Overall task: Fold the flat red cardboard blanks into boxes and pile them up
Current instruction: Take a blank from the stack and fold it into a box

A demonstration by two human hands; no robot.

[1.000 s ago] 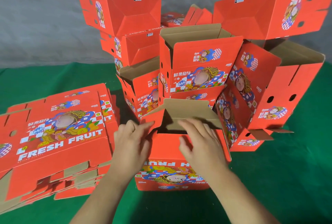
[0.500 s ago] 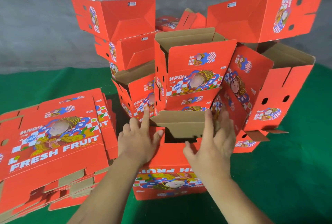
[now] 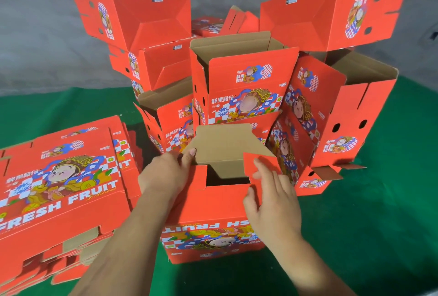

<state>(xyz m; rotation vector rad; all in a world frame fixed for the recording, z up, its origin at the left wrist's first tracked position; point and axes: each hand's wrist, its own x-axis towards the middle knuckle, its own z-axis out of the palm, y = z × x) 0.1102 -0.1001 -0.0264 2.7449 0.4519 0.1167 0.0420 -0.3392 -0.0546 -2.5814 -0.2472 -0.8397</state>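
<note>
Now off the brown back flap [image 3: 225, 146] and curled round the red side flap [image 3: 257, 167]: right hand [image 3: 272, 201], thumb pinching its edge. Left hand [image 3: 163, 174] gripping the opposite corner, thumb on the brown flap. Box in progress [image 3: 213, 224] upside down on the green desk [image 3: 367, 236], between flat blanks [image 3: 61, 177] and the pile [image 3: 241, 87]. Best folded inward, creases square, then tucked.

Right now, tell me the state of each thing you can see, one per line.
box in hand: upside down, bottom flaps part folded
left hand: holds the brown flap
right hand: pinches the red side flap
flat blanks: stacked, unfolded
folded boxes: piled behind, some open-topped
</note>
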